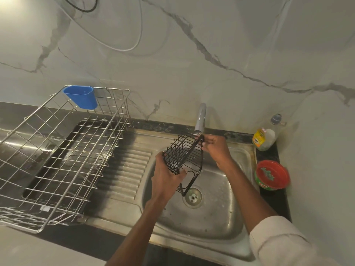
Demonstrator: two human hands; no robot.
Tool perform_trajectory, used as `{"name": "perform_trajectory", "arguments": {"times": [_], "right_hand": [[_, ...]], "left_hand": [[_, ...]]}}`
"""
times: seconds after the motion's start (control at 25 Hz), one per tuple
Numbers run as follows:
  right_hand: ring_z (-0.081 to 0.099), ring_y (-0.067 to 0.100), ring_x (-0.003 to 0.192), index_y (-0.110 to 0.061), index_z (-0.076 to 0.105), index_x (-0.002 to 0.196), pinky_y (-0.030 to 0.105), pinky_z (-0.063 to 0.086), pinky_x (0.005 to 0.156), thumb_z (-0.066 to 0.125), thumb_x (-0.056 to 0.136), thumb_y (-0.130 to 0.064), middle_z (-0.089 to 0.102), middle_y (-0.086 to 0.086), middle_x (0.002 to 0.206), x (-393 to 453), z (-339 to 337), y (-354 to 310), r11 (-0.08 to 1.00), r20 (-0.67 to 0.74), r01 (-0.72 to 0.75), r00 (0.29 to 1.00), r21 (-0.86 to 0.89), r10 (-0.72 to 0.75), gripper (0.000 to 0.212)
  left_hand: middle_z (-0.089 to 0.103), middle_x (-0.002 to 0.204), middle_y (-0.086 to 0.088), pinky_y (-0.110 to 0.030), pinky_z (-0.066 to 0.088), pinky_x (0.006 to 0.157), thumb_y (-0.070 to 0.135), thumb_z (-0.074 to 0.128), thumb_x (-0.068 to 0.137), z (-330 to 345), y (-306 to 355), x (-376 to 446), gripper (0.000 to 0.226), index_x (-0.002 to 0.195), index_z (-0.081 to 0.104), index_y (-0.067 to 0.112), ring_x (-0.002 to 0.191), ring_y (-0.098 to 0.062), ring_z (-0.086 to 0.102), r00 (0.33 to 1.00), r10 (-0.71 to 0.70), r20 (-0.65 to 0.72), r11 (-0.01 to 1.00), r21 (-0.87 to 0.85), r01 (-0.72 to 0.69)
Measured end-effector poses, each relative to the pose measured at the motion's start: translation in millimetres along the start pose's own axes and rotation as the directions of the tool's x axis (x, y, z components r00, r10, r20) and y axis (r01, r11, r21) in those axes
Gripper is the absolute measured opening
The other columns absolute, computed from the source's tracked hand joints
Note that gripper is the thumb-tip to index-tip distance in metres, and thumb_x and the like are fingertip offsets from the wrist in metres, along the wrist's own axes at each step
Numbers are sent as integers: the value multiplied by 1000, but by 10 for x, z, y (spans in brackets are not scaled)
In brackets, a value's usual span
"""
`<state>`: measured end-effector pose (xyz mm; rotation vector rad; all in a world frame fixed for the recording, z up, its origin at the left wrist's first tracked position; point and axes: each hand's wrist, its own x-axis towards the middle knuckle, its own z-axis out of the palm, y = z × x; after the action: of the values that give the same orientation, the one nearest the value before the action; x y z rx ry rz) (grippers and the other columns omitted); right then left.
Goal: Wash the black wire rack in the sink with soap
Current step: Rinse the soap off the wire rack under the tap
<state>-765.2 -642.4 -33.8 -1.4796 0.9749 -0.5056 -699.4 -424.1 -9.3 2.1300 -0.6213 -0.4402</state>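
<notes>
The black wire rack [183, 156] hangs tilted over the steel sink [217, 212], its upper end just under the tap spout [200, 120]. My left hand [166, 175] grips its lower left side from below. My right hand [216, 148] pinches its upper right corner beside the spout. The rack's lower loop reaches down close to the drain [192, 197]. A red-lidded green soap tub [271, 175] stands on the counter right of the sink. I cannot tell whether water is running.
A large steel wire dish basket [57, 160] sits on the draining board at the left, with a blue plastic cup [81, 96] hooked on its back rim. A clear bottle with a yellow label [266, 136] stands in the back right corner. The marble wall rises behind.
</notes>
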Motion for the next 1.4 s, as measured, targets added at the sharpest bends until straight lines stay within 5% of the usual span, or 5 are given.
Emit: {"name": "perform_trajectory", "arguments": {"times": [0.36,0.8,1.04,1.24,1.4], "right_hand": [[71,-2,92,-15,77,110,28,58,89,64,92,10,76,-14,94,-249,-46,63,997,-163,42,986,61,-32,33],[70,7,98,-14,76,114,27,58,87,63,95,5,74,-9,102,-166,328,-210,996,-125,41,992,83,-31,30],[68,12,107,-21,78,112,39,59,95,66,93,5,73,-6,113,-291,114,-87,998,-212,48,976,32,-40,34],[69,13,107,-24,79,111,46,56,101,72,89,0,73,-12,107,-455,-120,-17,997,-295,38,954,-67,-56,33],[69,12,101,-39,76,95,47,56,100,73,87,1,76,-11,104,-594,-277,58,998,-336,43,940,-48,-56,41]], "left_hand": [[65,124,19,-53,55,102,24,81,75,-69,19,97,84,141,33,40,112,-12,65,997,36,73,999,-39,-33],[66,119,11,-47,58,90,67,83,68,-274,-44,180,95,142,35,31,104,-18,65,997,55,-53,996,67,-51],[56,100,31,-34,52,87,51,88,75,-237,14,89,82,139,41,29,96,-6,60,992,128,8,991,41,-129],[63,115,26,-46,55,100,46,85,74,-178,-5,77,73,126,35,51,106,-8,64,986,136,97,990,8,-137],[61,103,36,-42,54,101,36,89,73,-136,27,76,71,123,40,51,96,15,58,980,148,131,989,-36,-144]]}}
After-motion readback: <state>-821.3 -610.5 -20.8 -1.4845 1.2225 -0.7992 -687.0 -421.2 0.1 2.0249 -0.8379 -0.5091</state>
